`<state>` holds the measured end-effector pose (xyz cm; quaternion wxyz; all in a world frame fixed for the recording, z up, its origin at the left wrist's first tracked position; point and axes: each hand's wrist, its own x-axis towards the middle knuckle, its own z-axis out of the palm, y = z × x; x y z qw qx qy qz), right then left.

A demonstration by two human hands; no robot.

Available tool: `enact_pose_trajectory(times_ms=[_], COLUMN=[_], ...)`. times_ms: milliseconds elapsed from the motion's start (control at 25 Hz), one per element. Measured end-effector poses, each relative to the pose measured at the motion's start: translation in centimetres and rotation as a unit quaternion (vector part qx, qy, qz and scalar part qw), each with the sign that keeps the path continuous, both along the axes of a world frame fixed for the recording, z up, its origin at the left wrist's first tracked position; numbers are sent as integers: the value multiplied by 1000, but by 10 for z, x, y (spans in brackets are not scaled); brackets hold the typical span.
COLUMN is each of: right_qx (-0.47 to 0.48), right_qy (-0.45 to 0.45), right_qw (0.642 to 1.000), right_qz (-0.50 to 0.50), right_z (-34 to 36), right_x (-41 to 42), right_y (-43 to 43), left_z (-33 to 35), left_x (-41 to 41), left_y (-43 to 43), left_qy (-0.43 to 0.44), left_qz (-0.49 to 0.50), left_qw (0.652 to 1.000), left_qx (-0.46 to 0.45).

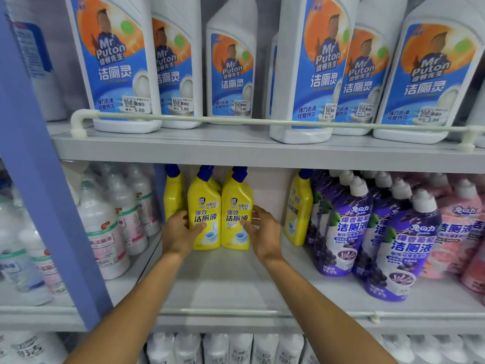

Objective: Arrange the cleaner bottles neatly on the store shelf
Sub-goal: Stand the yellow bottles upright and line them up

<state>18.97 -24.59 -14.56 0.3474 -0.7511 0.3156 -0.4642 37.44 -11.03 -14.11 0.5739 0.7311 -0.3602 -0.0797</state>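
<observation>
Two yellow cleaner bottles with blue caps stand side by side, upright, deep on the middle shelf (pixel 225 282). My left hand (pixel 179 233) grips the left yellow bottle (pixel 204 206) from its left side, thumb across the label. My right hand (pixel 263 229) holds the right yellow bottle (pixel 236 206) from its right side. More yellow bottles stand behind them, one more (pixel 172 198) at the far left. Another yellow bottle (pixel 298 208) stands apart to the right, with a gap between it and the pair.
Purple bottles (pixel 346 227) and pink bottles (pixel 456 227) fill the shelf's right part. White bottles (pixel 105 232) stand left of a blue upright post (pixel 39 179). Large white bottles (pixel 309 67) line the upper shelf behind a rail (pixel 236 121). White bottles sit on the shelf below.
</observation>
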Motion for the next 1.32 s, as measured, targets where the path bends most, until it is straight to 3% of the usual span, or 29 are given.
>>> enact_pose_trajectory(times_ms=[840,1160,1320], right_qx=[21,109,199], right_qy=[17,-24,-99], right_qw=[1000,993,973], right_qz=[3,30,64], right_z=[4,16,19], right_x=[6,-7,-17], right_y=[-3,7,8], left_z=[-10,14,37], left_x=[8,-1,-6], left_y=[-13,1,9], left_qy=[-10,82,250], left_qz=[6,-43,-68], left_qw=[1000,995,958], left_qx=[24,-30,-119])
